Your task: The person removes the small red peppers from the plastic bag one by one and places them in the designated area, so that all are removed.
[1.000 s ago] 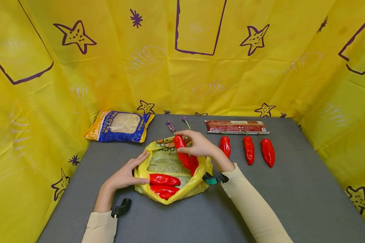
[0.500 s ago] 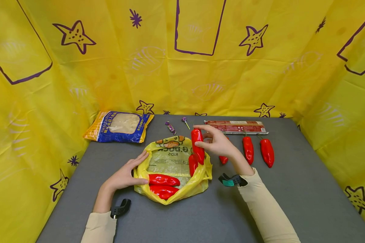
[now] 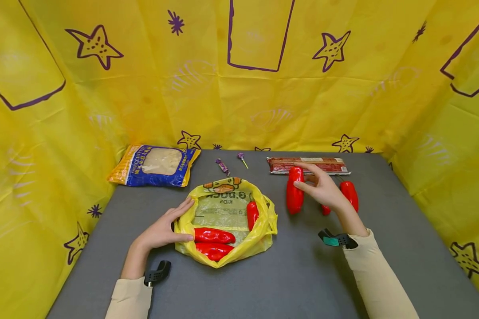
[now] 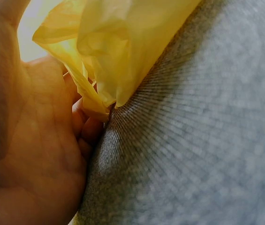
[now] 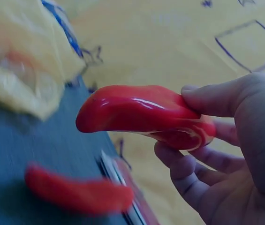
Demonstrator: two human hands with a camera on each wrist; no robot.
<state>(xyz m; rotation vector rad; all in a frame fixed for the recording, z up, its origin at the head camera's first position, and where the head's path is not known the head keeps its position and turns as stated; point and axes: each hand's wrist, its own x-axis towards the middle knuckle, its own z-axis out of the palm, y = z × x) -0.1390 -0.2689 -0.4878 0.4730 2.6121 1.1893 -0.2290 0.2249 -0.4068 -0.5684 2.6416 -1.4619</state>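
Observation:
My right hand (image 3: 323, 188) pinches a red pepper (image 3: 295, 190) between thumb and fingers, right of the bag; the right wrist view shows this glossy pepper (image 5: 137, 110) held crosswise above the table. My left hand (image 3: 165, 226) grips the left rim of a yellow plastic bag (image 3: 265, 241), thumb and fingers apart along it; its fingers curl against the bag's plastic (image 4: 123, 42) in the left wrist view. Inside the bag lie two red peppers (image 3: 214, 235) at the lower left and one red pepper (image 3: 253, 215) at the right.
One red pepper (image 3: 349, 195) lies right of my right hand; another red pepper (image 3: 326, 210) is mostly hidden beneath it. Behind are a red flat packet (image 3: 279, 164), two purple-wrapped candies (image 3: 222, 166) and a blue-orange pasta bag (image 3: 159, 164). Yellow cloth (image 3: 231, 106) walls the grey table.
My right hand has moved right with the pepper, from over the bag to outside it, above the peppers on the table. My left hand stays at the bag's rim.

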